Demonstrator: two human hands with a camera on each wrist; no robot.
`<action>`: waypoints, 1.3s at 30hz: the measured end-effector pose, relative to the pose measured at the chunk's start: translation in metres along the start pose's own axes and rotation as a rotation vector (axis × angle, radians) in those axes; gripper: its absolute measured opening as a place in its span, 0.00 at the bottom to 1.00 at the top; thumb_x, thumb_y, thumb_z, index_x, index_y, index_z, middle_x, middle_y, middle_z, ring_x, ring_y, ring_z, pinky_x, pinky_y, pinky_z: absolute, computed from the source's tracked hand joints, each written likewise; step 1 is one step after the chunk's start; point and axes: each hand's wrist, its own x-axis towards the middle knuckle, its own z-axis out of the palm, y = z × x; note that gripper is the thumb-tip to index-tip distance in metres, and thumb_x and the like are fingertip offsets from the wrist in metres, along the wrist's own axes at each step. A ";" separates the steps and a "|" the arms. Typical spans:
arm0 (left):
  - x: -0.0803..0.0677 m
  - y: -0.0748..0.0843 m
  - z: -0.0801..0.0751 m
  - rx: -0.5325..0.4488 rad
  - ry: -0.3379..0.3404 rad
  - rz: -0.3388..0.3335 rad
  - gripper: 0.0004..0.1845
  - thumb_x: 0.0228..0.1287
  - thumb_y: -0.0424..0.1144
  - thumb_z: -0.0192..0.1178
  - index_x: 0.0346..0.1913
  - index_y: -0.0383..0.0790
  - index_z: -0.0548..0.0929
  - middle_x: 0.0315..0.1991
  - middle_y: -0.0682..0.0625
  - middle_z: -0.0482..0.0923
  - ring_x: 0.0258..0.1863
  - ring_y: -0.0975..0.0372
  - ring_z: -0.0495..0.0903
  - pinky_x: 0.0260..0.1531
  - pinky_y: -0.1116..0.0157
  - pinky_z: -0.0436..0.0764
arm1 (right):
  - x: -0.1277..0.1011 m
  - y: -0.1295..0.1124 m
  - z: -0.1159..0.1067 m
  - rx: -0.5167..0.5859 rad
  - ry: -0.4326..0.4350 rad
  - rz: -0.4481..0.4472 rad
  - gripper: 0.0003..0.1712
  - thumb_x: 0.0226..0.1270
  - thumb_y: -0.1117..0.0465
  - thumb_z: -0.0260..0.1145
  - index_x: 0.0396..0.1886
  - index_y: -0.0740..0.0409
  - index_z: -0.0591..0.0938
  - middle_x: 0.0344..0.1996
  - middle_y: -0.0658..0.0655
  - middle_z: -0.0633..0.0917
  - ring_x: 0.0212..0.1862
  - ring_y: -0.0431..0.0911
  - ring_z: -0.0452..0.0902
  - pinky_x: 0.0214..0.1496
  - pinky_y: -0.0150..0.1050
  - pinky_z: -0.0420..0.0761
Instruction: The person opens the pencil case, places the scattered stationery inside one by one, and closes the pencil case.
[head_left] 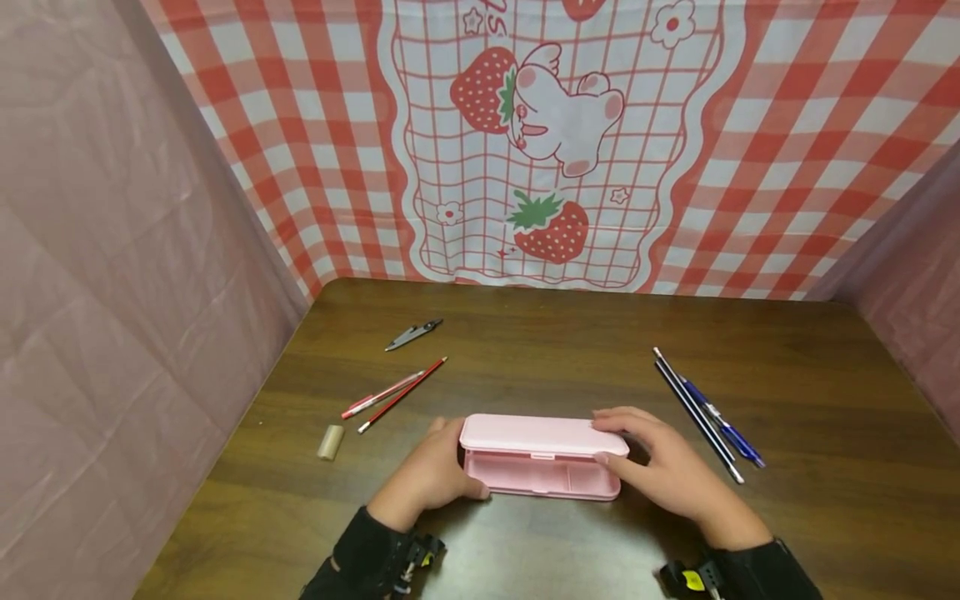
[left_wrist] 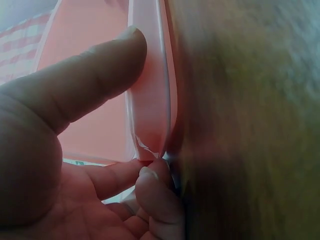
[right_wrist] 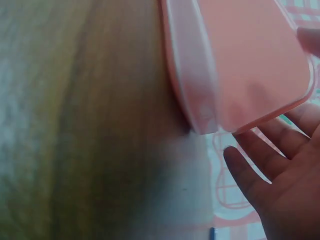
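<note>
Left hand (head_left: 433, 473) covers pencil case (head_left: 542, 456) left end; its fingertips hidden behind. Right hand (head_left: 663, 468) hides right end. Wrist views blurry, case cropped by edges. Pens (head_left: 708, 412) too small to count.

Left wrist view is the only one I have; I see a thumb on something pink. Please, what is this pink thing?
Observer: A pink pencil case on the wooden table, its lid raised a little.
Operator: Does the other hand touch it also?
Observer: Yes. The right hand grips its right end, fingers on the lid; the left hand holds the left end.
Operator: What lies near the case?
Observer: Left of it, an eraser, a red pencil and a red pen; right of it, a blue pen.
</note>
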 end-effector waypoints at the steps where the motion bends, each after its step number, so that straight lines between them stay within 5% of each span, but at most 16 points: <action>1: 0.000 0.000 0.000 0.002 -0.002 0.002 0.50 0.26 0.44 0.80 0.62 0.41 0.70 0.47 0.50 0.68 0.44 0.57 0.71 0.48 0.55 0.71 | 0.000 -0.001 -0.001 -0.020 0.015 -0.011 0.19 0.57 0.56 0.71 0.49 0.45 0.81 0.50 0.47 0.79 0.53 0.43 0.73 0.55 0.26 0.65; 17: 0.005 -0.001 0.000 0.029 -0.032 0.012 0.50 0.28 0.45 0.80 0.61 0.37 0.70 0.47 0.48 0.67 0.44 0.57 0.71 0.49 0.55 0.71 | 0.022 -0.020 -0.022 -0.163 0.036 0.002 0.09 0.64 0.55 0.64 0.43 0.37 0.83 0.39 0.36 0.80 0.43 0.36 0.75 0.43 0.42 0.76; 30: 0.004 0.000 -0.004 0.022 -0.062 -0.011 0.48 0.30 0.44 0.80 0.62 0.39 0.69 0.49 0.48 0.66 0.45 0.57 0.69 0.50 0.54 0.70 | 0.057 -0.016 -0.021 -0.354 0.191 0.095 0.03 0.62 0.54 0.66 0.34 0.45 0.85 0.33 0.41 0.78 0.37 0.42 0.74 0.39 0.43 0.76; 34: 0.006 0.000 -0.005 0.027 -0.075 -0.016 0.50 0.30 0.45 0.80 0.62 0.40 0.68 0.49 0.48 0.66 0.45 0.57 0.69 0.49 0.54 0.70 | 0.061 -0.012 -0.019 -0.428 0.147 0.130 0.09 0.62 0.54 0.66 0.39 0.51 0.85 0.36 0.47 0.79 0.39 0.46 0.74 0.40 0.46 0.75; 39: 0.005 0.002 -0.007 0.026 -0.083 -0.012 0.50 0.29 0.46 0.80 0.62 0.40 0.68 0.48 0.47 0.67 0.44 0.57 0.70 0.48 0.54 0.71 | 0.059 -0.001 -0.018 -0.477 0.026 0.157 0.22 0.62 0.49 0.65 0.53 0.56 0.81 0.50 0.53 0.79 0.54 0.51 0.71 0.53 0.53 0.71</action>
